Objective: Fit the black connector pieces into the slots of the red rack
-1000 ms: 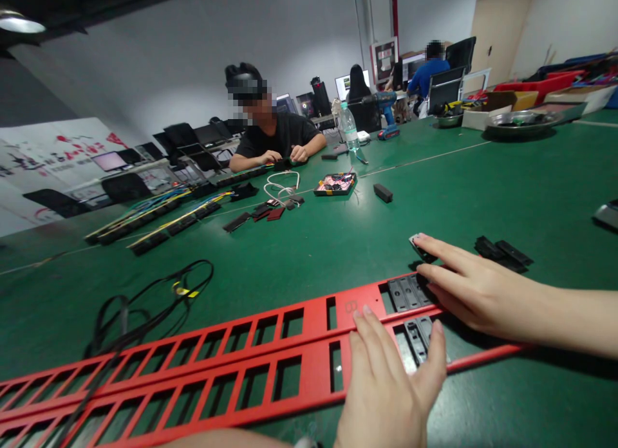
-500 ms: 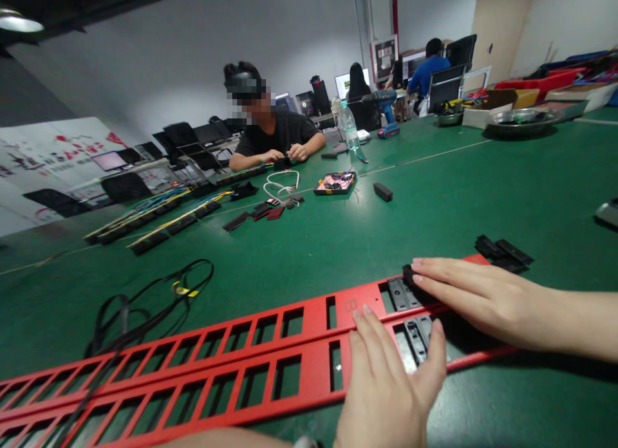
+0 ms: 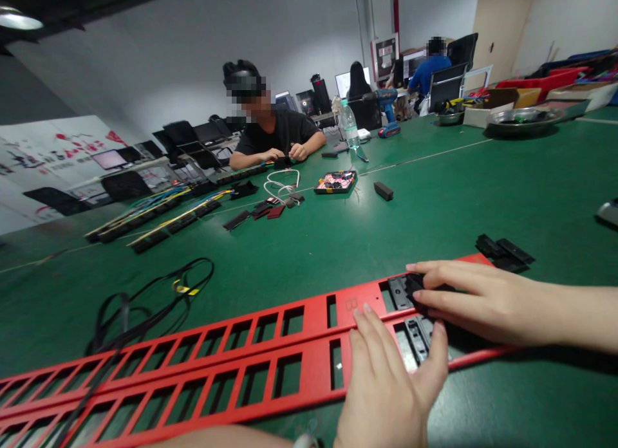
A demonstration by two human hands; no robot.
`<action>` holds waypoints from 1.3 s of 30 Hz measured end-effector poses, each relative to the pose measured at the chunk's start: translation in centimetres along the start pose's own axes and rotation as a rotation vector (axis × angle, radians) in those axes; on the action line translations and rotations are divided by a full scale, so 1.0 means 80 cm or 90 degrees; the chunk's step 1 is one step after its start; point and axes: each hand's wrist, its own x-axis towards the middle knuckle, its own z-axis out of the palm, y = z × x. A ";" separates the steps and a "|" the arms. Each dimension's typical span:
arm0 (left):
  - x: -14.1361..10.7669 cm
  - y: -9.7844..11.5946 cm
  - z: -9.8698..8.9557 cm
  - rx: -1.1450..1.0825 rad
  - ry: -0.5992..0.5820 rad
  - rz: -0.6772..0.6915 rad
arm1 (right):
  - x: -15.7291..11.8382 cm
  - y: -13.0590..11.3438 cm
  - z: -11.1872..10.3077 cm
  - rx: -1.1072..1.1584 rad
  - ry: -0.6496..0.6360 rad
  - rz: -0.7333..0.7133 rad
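Observation:
A long red slotted panel (image 3: 313,396) with two rows of rectangular openings lies slantwise across the front of the table. My left hand (image 3: 386,383) rests flat on its lower row, fingers stretched and thumb apart. Farther right, my right hand (image 3: 483,300) has its fingers bent around a small black piece (image 3: 414,285) at the upper row; its thumb is hidden. Close by the black piece, a grey plastic clip-like part (image 3: 398,292) sits in an upper opening. Another grey part (image 3: 419,337) sits in the lower row between my hands.
Black pieces (image 3: 506,252) lie beyond the panel's right end. A looped black cable (image 3: 120,306) crosses its left part. Farther back are wired black strips (image 3: 178,223), an open box of electronics (image 3: 335,182), a bottle (image 3: 348,123) and a cordless drill (image 3: 387,113). A person (image 3: 275,132) works opposite.
My right fingers have gone from nearly straight to bent and spread around the black piece, showing more of it. My left hand and the red panel have stayed in place.

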 end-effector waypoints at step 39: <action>0.000 -0.006 -0.002 0.016 0.005 0.003 | 0.022 0.000 -0.022 0.375 -0.184 0.337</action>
